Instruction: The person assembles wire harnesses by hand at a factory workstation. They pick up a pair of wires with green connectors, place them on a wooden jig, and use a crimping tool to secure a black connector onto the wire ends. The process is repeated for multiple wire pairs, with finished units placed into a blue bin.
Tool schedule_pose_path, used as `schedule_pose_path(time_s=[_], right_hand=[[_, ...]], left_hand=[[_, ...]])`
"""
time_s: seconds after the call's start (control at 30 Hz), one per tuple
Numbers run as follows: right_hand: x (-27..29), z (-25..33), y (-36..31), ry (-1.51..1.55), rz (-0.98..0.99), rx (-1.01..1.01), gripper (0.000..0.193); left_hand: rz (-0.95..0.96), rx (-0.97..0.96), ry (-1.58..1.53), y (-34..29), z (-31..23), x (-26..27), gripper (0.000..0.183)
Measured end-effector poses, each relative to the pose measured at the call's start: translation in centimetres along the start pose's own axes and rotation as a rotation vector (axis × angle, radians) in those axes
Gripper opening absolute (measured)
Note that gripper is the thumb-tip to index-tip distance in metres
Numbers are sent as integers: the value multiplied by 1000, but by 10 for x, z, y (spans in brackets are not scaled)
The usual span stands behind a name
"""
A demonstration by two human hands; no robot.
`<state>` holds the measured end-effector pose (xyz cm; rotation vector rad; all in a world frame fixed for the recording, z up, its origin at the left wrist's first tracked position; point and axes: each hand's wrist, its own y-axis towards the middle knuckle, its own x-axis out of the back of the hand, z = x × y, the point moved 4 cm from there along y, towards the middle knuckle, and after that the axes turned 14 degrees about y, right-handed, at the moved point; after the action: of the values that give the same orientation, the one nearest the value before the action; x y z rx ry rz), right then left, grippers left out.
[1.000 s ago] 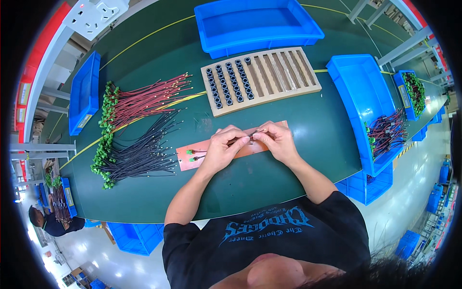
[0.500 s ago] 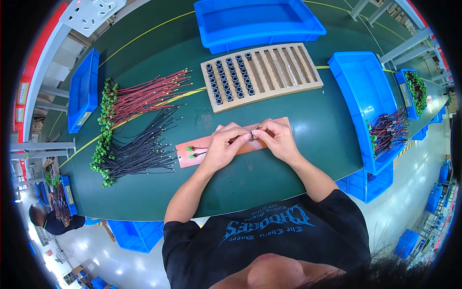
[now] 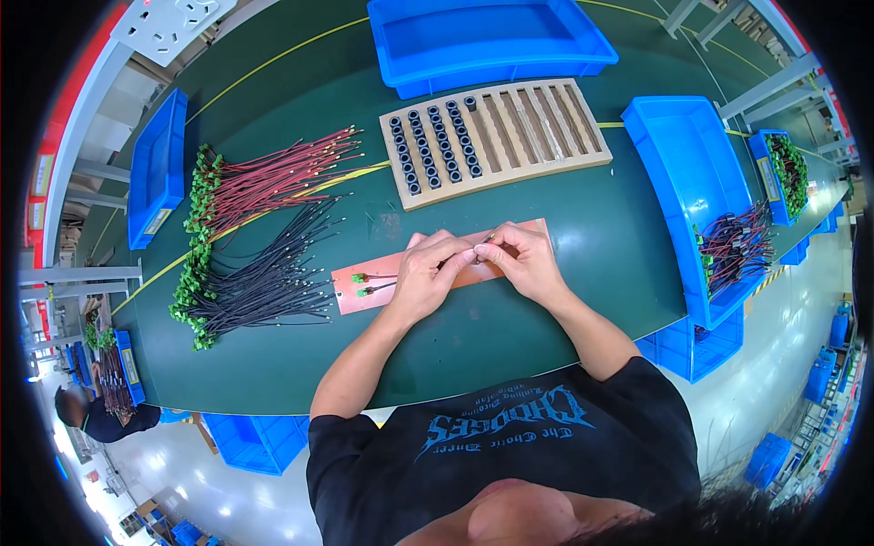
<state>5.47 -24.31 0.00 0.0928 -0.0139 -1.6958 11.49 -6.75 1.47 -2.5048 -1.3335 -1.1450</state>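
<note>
A flat copper-coloured board (image 3: pixel 348 301) lies on the table in front of me. On its left part rest two green connectors (image 3: pixel 359 278), one with a red lead and one with a black lead; both leads run right and disappear under my left hand (image 3: pixel 431 275). My left hand is closed, thumb and fingers pinched together over the board. Close against it, my right hand (image 3: pixel 523 258) pinches too, fingertips meeting the left's. Between the fingertips a small dark piece shows; the fingers hide most of it.
Red cables (image 3: pixel 291 173) and black cables (image 3: pixel 273 264) with green connectors lie to the left. Beyond the board sits a slotted wooden rack (image 3: pixel 546 162) partly filled with black rings. Blue bins (image 3: pixel 492 73) stand at the back, left and right; the right bin (image 3: pixel 674 200) holds cable assemblies.
My right fingers have shifted very slightly at the pinch. Otherwise both hands, the board and the leads keep their places.
</note>
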Motion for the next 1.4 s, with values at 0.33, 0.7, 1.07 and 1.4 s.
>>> schedule_pose_path(time_s=[0.33,0.7,1.07,1.4], right_hand=[[-2,-1,-1,-69,14,60,26],[-2,2,-1,-52,30,86,27],[23,19,-4,-591,39,410,20],[44,18,-5,-615,53,346,23]], left_hand=[[1,16,-102,0,3,4,10],[-92,-256,319,-24,-18,41,30],[-96,-113,215,-28,2,25,22],[-30,-122,355,-19,-9,29,32]])
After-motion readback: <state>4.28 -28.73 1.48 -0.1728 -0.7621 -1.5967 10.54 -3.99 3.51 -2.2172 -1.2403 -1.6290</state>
